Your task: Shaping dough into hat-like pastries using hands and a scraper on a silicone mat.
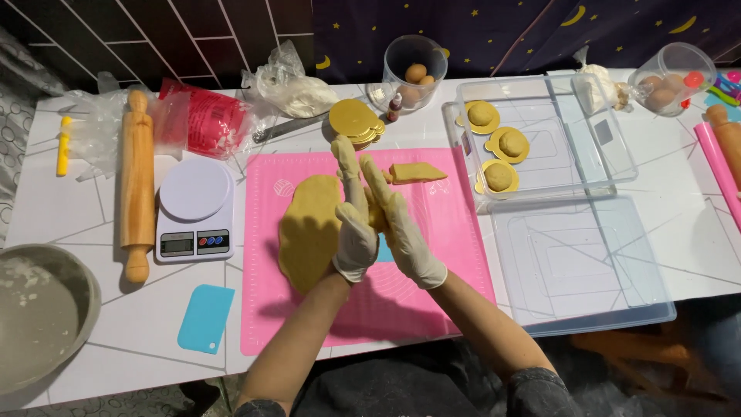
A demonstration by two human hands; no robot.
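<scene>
Hands together | left hand and right hand, gloved, palms pressed flat, fingers up | dough piece squeezed between them | over pink mat, beside flattened dough sheet

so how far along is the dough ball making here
Done: three round yellow dough balls sit on gold discs in the clear plastic tray. In hand: the gloved left hand and right hand press palms together around a small piece of dough, mostly hidden. Left: a large flattened yellow dough sheet and a cut wedge on the pink mat, plus a stack of unused gold discs.
</scene>
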